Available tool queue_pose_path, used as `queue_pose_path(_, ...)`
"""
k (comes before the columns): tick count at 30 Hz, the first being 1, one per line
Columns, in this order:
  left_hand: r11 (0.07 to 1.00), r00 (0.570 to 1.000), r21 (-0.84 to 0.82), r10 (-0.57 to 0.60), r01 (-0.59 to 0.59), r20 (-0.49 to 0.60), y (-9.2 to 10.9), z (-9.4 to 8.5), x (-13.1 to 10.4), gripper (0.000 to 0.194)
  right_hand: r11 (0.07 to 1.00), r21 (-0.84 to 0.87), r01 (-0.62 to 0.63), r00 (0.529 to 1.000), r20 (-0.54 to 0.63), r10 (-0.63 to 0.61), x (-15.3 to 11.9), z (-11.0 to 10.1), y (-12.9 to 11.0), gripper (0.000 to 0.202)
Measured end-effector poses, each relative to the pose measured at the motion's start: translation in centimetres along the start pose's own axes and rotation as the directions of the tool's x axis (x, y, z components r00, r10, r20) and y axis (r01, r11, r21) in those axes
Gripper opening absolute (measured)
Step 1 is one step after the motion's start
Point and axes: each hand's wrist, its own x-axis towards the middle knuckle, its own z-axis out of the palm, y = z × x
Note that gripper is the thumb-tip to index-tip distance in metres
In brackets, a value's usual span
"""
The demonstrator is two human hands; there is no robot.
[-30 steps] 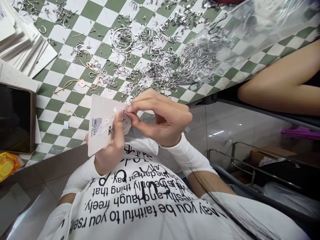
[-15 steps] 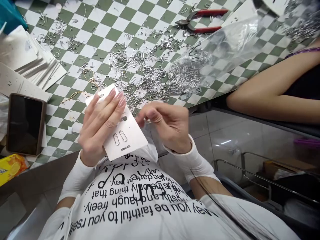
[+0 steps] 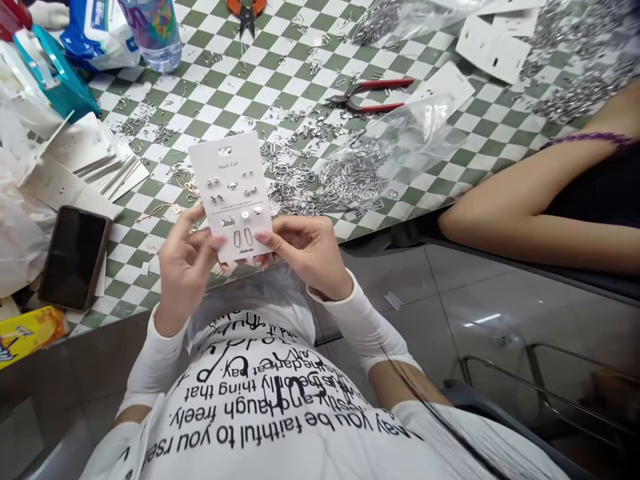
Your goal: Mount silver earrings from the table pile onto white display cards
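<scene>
A white earring card (image 3: pixel 233 197) is held upright between both hands, its printed front facing me. Several small studs are fixed on it, with a pair of paperclip-shaped earrings (image 3: pixel 243 237) near the bottom edge. My left hand (image 3: pixel 187 267) pinches the lower left side, thumb on the front. At the lower right corner my right hand (image 3: pixel 307 250) grips it, thumb beside the earrings and fingers behind. Beyond the card, loose silver findings (image 3: pixel 293 180) lie heaped on the checkered table (image 3: pixel 210 87).
Red-handled pliers (image 3: pixel 367 97) lie beside a clear plastic bag (image 3: pixel 430 123) of metal pieces. A phone (image 3: pixel 75 259) and a stack of cards (image 3: pixel 107 160) are on the left. A bottle (image 3: pixel 155 33) stands farther back. Another person's arm (image 3: pixel 525 207) rests at right.
The card has turned upright and my left hand has moved from covering its front to its lower left edge. My right hand has come onto its lower right corner. The view takes in more table.
</scene>
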Motion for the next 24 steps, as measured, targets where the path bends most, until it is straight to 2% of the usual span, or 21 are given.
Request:
queue_pose_path(1,0.997,0.996,-0.033,-0.064,0.067,0.065,0.2,0.2,-0.1,0.043,0.999,-0.053,0.009,1.0,-0.016,-0.01,0.2,-0.2,0.0,0.017)
queue_pose_path(3,0.985,0.981,-0.061,-0.151,0.159,0.118,0.7,0.6,-0.2,0.053,0.98,-0.192,0.047,0.996,-0.07,-0.061,0.6,-0.5,0.0,0.025)
queue_pose_path(5,0.975,0.969,-0.088,-0.188,0.204,0.158,1.0,1.0,-0.1,0.052,0.941,-0.325,0.095,0.984,-0.115,-0.139,1.0,-0.9,-0.2,0.036)
queue_pose_path(10,0.976,0.954,-0.066,-0.189,0.209,0.233,0.7,1.2,0.2,0.049,0.77,-0.609,0.189,0.934,-0.13,-0.332,1.6,-1.1,-0.6,0.041)
queue_pose_path(12,0.98,0.956,-0.057,-0.174,0.192,0.236,0.6,1.3,0.2,0.048,0.72,-0.665,0.198,0.915,-0.138,-0.38,1.7,-1.0,-0.6,0.043)
queue_pose_path(14,0.981,0.961,-0.066,-0.165,0.184,0.223,0.5,1.4,0.3,0.048,0.731,-0.654,0.195,0.911,-0.154,-0.382,1.9,-0.9,-0.5,0.041)
queue_pose_path(16,0.98,0.966,-0.081,-0.162,0.181,0.199,0.3,1.7,0.3,0.048,0.793,-0.582,0.178,0.934,-0.154,-0.323,2.0,-1.1,-0.5,0.039)
queue_pose_path(18,0.982,0.976,-0.093,-0.148,0.164,0.162,-0.1,2.1,0.5,0.047,0.88,-0.454,0.138,0.978,-0.077,-0.194,2.2,-1.4,-0.6,0.039)
queue_pose_path(20,0.987,0.983,-0.084,-0.125,0.137,0.135,-0.5,2.3,0.8,0.047,0.948,-0.311,0.062,0.997,0.052,-0.048,2.3,-1.8,-0.7,0.037)
queue_pose_path(22,0.998,0.993,-0.016,-0.062,0.064,0.101,-0.7,2.1,1.0,0.047,0.977,-0.211,-0.014,0.991,0.128,0.042,2.3,-2.3,-1.0,0.033)
queue_pose_path(24,0.988,0.995,0.126,0.094,-0.095,0.01,-0.4,1.3,1.0,0.046,0.986,-0.164,-0.041,0.992,0.108,0.059,2.6,-3.0,-1.6,0.03)
